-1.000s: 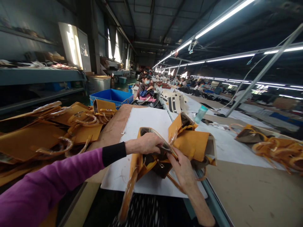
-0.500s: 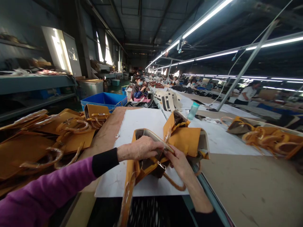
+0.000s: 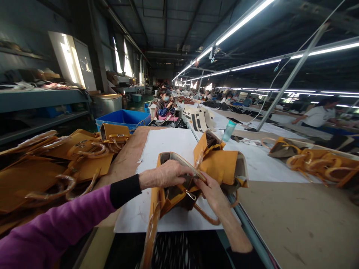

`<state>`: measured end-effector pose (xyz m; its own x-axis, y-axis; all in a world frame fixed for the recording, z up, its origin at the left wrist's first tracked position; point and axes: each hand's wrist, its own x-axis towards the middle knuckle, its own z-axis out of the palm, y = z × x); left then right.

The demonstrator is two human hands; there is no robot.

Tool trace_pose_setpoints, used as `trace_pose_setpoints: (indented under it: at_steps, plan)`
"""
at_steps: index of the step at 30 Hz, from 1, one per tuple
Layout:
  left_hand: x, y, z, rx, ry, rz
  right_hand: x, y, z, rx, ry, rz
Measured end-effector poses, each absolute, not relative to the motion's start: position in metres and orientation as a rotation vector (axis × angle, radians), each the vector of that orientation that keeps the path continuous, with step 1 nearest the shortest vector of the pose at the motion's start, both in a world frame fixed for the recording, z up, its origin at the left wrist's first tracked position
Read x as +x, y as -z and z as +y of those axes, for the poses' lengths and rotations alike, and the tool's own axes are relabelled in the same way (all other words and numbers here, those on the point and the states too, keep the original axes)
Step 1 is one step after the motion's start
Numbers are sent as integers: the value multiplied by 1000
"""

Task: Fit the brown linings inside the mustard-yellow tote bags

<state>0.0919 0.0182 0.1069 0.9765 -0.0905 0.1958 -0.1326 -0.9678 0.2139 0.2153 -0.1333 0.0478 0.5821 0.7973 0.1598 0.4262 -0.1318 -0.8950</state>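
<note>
A mustard-yellow handbag [image 3: 168, 196] with a dark lining lies open on a white sheet [image 3: 168, 149] in front of me. My left hand [image 3: 165, 173], in a purple sleeve with a black cuff, grips the bag's upper rim with closed fingers. My right hand [image 3: 213, 192] comes in from below and pinches the same rim near a metal clasp. A wrapped handle [image 3: 151, 231] hangs off the table edge toward me. A second yellow bag [image 3: 221, 162] lies just behind the first.
A pile of yellow bags with wrapped handles [image 3: 64, 160] fills the left. More bags [image 3: 314, 160] lie at the right. A blue bin [image 3: 123, 117], a teal bottle [image 3: 229, 130] and striped pieces [image 3: 199, 119] sit farther back. Other workers sit along the long tables.
Between one second ago and now the view swung slightly and my hands drew a little closer on the bag's rim. Since half a second ago almost nothing has moved.
</note>
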Motion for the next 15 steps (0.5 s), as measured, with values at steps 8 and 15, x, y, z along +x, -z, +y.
trace_pose_setpoints:
  at_steps: [8, 15]
  plan:
    - [95, -105, 22, 2825, -235, -239, 209, -54, -135, -1750, -445, -1073]
    - [107, -102, 32, 2845, -16, -246, 202, -44, -134, -2007, 3, -1137]
